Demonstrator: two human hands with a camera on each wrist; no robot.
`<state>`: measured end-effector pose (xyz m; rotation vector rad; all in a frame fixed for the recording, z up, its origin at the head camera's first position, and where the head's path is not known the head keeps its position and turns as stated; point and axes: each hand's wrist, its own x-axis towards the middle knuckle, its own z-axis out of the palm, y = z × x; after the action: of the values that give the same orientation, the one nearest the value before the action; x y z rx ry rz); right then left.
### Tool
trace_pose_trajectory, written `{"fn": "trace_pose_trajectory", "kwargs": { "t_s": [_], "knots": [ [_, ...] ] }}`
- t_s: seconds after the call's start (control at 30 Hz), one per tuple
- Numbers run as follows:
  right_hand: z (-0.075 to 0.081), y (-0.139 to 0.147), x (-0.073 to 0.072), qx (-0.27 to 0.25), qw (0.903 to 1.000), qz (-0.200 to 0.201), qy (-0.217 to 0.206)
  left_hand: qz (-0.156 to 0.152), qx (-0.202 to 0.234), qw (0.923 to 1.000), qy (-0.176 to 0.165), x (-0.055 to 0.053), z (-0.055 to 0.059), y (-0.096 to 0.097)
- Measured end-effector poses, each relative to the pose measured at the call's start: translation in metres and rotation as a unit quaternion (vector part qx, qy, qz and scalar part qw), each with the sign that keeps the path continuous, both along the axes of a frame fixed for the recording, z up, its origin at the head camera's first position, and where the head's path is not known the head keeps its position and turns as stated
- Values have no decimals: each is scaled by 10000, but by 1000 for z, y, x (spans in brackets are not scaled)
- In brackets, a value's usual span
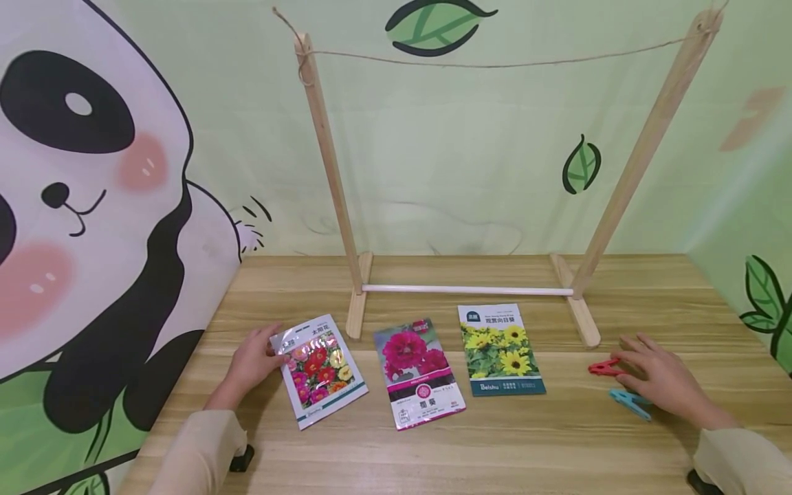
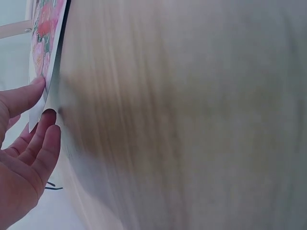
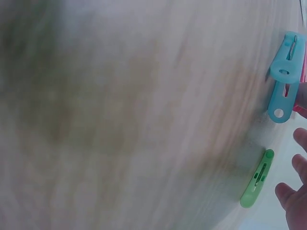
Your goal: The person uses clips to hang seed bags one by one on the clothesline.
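Note:
My left hand point(image 1: 254, 359) pinches the left edge of a seed packet point(image 1: 320, 370) with red, pink and yellow flowers. In the left wrist view, the thumb point(image 2: 25, 99) lies on the packet's front and the fingers are behind its edge. To the right lie a magenta hollyhock packet point(image 1: 421, 375) and a yellow sunflower packet point(image 1: 502, 350). At the table's right, my right hand point(image 1: 665, 379) holds the end of a red clothespin point(image 1: 604, 368) between thumb and finger. Just below is a blue clothespin point(image 1: 630, 403). A green clothespin point(image 3: 257, 178) shows in the right wrist view.
Behind the packets stands a wooden frame with two posts point(image 1: 331, 161), feet and a white crossbar point(image 1: 464, 290). A thin string point(image 1: 482, 66) spans the post tops, sagging slightly. A panda-printed backdrop point(image 1: 445, 137) meets the wooden table's point(image 1: 495, 447) back edge.

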<state>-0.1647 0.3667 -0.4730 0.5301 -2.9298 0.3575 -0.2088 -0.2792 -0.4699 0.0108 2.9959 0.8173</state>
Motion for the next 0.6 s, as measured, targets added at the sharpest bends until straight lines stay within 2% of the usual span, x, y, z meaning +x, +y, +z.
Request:
{"fn": "trace_pose_trajectory", "kwargs": {
  "t_s": [0.23,0.6],
  "knots": [
    [2,-1,-1,-85,9999,-14,140,35,154,9999,34,0,1,2],
    [6,-9,-2,-237,9990,-76,358,-13,265,9992,297,1,4,4]
  ]
}}
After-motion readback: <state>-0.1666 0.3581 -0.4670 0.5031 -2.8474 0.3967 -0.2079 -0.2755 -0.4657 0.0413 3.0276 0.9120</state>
